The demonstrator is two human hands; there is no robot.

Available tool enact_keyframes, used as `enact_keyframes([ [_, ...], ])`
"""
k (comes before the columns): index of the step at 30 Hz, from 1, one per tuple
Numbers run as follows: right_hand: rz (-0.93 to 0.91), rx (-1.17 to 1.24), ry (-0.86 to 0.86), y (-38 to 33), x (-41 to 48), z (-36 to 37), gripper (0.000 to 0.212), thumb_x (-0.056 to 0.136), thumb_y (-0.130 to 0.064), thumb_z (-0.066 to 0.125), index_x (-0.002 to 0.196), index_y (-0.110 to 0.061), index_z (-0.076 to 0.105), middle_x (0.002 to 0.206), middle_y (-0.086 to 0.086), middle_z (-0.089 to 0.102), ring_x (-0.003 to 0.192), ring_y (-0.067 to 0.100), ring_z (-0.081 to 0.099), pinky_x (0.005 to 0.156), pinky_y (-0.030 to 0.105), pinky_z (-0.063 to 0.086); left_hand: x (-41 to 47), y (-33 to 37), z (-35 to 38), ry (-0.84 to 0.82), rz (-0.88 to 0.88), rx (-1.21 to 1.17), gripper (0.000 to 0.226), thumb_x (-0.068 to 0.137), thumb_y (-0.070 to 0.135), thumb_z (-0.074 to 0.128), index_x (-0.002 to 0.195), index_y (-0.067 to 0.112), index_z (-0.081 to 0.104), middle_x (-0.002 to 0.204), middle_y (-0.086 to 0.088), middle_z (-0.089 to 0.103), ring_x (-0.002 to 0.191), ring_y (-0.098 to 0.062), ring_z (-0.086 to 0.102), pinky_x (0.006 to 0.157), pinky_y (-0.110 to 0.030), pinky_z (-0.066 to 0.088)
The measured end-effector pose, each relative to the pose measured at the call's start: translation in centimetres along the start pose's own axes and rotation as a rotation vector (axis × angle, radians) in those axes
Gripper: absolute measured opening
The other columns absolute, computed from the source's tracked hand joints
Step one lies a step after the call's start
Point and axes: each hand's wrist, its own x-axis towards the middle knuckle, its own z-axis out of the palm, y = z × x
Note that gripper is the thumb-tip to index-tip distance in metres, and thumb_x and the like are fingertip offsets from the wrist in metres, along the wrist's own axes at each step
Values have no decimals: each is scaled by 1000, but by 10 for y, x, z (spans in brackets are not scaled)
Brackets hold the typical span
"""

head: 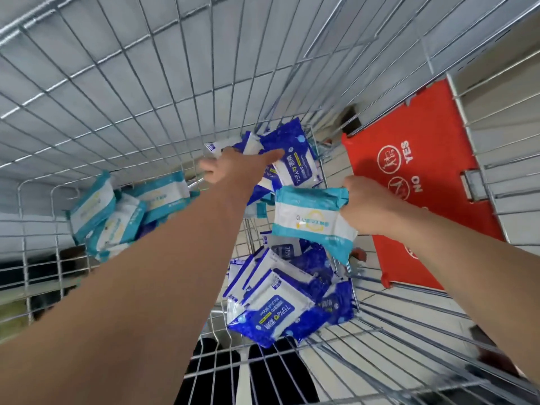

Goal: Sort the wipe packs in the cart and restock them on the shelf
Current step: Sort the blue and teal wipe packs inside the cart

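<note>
Head view: the camera looks straight down into a wire cart (122, 92), both bare arms reaching into it. The right hand (371, 206) is closed on a teal-and-white wipe pack (309, 220), its fingers (355, 185) wrapped over the pack's right short end so that the pack's long axis runs out leftward from the fist, held above the cart floor. The left hand (233, 168) is stretched farther forward, thumb out to the right and lying on a dark blue wipe pack (295, 159) at the far end of the cart. Its other fingers are blurred and point away from the camera, so whether they have actually closed on that pack cannot be told.

The sorting looks partly done. A heap of teal packs (117, 211) lies against the cart's left side, well apart from the held teal pack, while a pile of blue packs (280, 305) sits near the person, below the right hand. A red child-seat flap (423, 176) stands to the right.

The held teal pack's likely destination, the teal heap, lies to its left, across the left forearm. The right hand would have to pass over or under that arm, or hand the pack across; the left hand is the nearer one to the heap.
</note>
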Motion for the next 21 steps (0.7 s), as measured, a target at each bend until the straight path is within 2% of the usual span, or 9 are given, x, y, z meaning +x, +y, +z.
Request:
enact_keyframes([
  [2,0,14,-1,1,2,1,21,85,2,42,73,-15,36,78,2,43,67,17,45,47,26,28,-2,6,4,-22,5,75,98,58,71,74,134,16,46,140,-16,20,125,-33,34,104,-43,38],
  [5,-2,31,-18,2,3,3,24,85,2,42,72,-16,35,78,2,44,66,16,45,48,26,30,3,6,10,-19,34,48,79,65,60,78,125,15,54,139,-14,26,99,-23,39,86,-34,44],
  [7,-1,26,-29,1,2,3,24,85,2,41,72,-16,35,77,2,43,65,15,44,47,26,30,6,-1,12,-18,60,-83,73,66,53,81,124,16,55,137,-11,35,86,-19,43,81,-29,46],
  [10,-16,-7,-43,0,0,0,25,86,3,41,71,-16,35,75,1,42,64,15,43,46,26,28,5,-12,3,20,121,-409,46,68,34,84,104,17,61,107,-3,66,81,-19,66,75,-34,58],
  [12,-44,-13,-42,-1,-3,-4,26,85,4,42,70,-15,35,74,1,42,65,16,44,46,25,27,0,-22,-12,82,176,-448,34,75,26,80,100,20,58,95,0,67,82,-18,68,73,-36,59],
  [15,-98,47,-6,-6,-8,-11,23,84,6,43,72,-13,39,73,1,43,62,16,44,42,24,29,-8,-40,-38,151,306,-444,53,78,16,76,120,24,45,92,7,62,79,-10,64,72,-32,57],
  [18,-152,190,35,-19,-10,-13,21,85,6,46,78,-15,45,75,0,50,61,13,48,38,15,34,-16,-60,-69,202,346,-419,78,78,8,74,137,31,29,84,9,58,68,-5,58,60,-20,49],
  [19,-165,232,43,-24,-7,-12,20,84,5,46,84,-14,49,79,2,55,62,13,51,41,18,37,-17,-65,-79,209,326,-406,77,78,9,74,138,29,30,84,9,56,70,-7,57,59,-17,45],
  [21,-179,264,54,-35,1,-6,18,83,4,46,94,-8,54,90,10,61,71,22,58,51,24,40,-15,-74,-96,204,280,-365,51,78,14,75,120,21,48,84,7,57,81,-18,62,64,-23,46],
])
